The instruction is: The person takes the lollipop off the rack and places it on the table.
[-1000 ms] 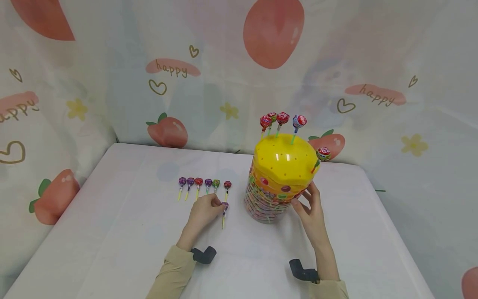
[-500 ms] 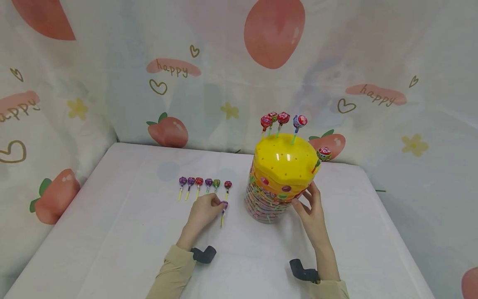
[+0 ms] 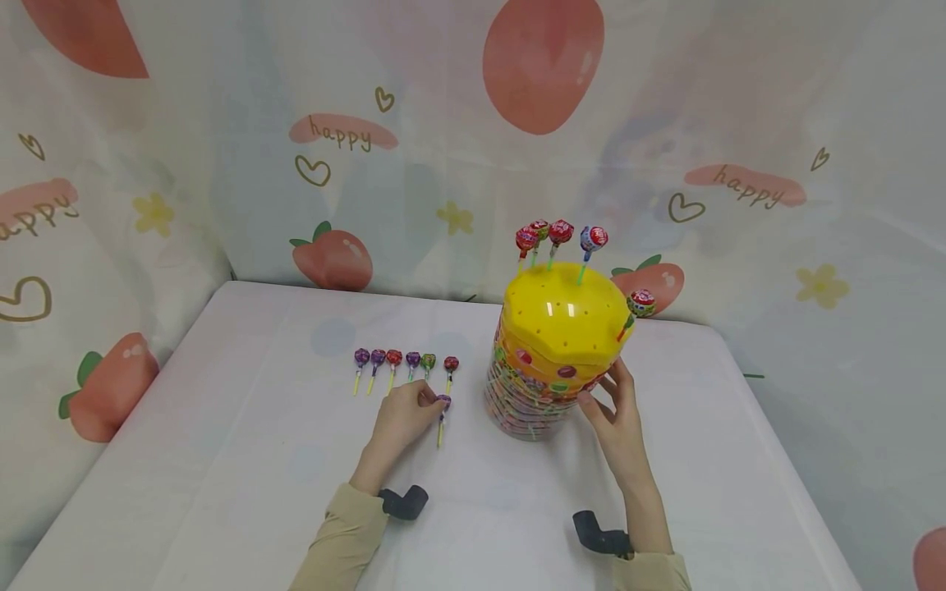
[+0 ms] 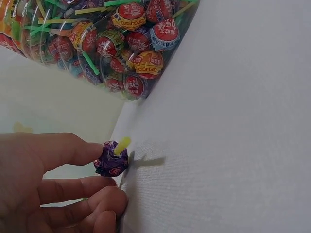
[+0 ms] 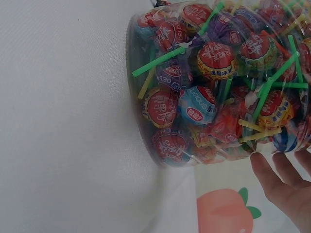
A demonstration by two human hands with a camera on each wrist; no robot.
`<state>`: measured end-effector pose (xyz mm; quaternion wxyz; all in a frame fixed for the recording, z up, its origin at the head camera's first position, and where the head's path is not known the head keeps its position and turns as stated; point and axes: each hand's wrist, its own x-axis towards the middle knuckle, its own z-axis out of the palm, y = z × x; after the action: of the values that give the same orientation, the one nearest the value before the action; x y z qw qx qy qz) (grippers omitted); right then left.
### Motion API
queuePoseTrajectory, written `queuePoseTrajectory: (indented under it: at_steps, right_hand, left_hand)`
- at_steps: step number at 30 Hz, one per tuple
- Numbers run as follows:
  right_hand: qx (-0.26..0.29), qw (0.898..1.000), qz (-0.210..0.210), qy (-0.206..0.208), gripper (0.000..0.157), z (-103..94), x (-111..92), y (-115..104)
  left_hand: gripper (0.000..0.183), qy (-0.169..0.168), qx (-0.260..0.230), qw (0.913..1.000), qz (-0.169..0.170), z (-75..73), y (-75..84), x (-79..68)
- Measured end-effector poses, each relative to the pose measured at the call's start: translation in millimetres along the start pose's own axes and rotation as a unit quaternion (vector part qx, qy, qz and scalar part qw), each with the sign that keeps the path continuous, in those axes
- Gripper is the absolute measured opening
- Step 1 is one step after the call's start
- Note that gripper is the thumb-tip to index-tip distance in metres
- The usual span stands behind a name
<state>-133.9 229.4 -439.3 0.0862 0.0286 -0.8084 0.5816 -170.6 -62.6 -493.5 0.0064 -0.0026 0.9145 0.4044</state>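
My left hand (image 3: 404,414) pinches a purple-wrapped lollipop (image 4: 113,162) by its head, close over the white table; its yellow stick points toward me. In the left wrist view the other fingers curl beneath it. A tall clear jar (image 3: 521,410) full of wrapped lollipops stands to the right, under a yellow lid (image 3: 554,320) with small holes. Several lollipops stick up from the lid, among them a blue and red one (image 3: 594,240) and one leaning out at the right edge (image 3: 640,304). My right hand (image 3: 617,419) rests its fingertips against the jar's right side.
Left of the jar, several lollipops lie in a row, with a purple one (image 3: 361,358) at the left end and a dark red one (image 3: 451,364) at the right. A patterned cloth (image 3: 414,189) hangs behind the table (image 3: 244,460).
The lower end of the lollipop's stick in my left hand has shifted very slightly up and left. My right hand and the jar stay in place.
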Motion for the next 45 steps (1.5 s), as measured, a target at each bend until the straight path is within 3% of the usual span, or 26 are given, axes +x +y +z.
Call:
queuePoseTrajectory:
  at_steps: [9,15,20,28,33,45]
  right_hand:
    - [0.001,1.000,0.003,0.002,0.073,0.2,1,1]
    - [-0.003,1.000,0.005,0.001,0.073,0.4,1,-1]
    - [-0.002,1.000,0.008,0.002,0.073,0.4,0,-1]
    - [-0.004,1.000,0.009,0.002,0.073,0.8,1,0]
    - [0.000,1.000,0.007,0.003,0.073,0.9,1,-1]
    - [0.004,1.000,0.010,0.004,0.073,0.7,2,1]
  left_hand:
    - [0.023,0.002,0.006,0.9999,-0.008,-3.1,2.5,-0.6]
    - [0.021,0.033,0.021,0.9992,0.001,-7.3,8.1,-1.4]
    - [0.016,0.057,-0.004,0.9982,0.018,-15.6,20.6,-5.5]
    - [0.014,0.072,-0.028,0.9944,0.072,-30.9,45.2,-17.3]
    - [0.014,0.091,-0.067,0.9872,0.113,-37.2,61.7,-27.1]
    - [0.015,0.117,-0.167,0.9585,0.199,-43.5,103.2,-42.2]
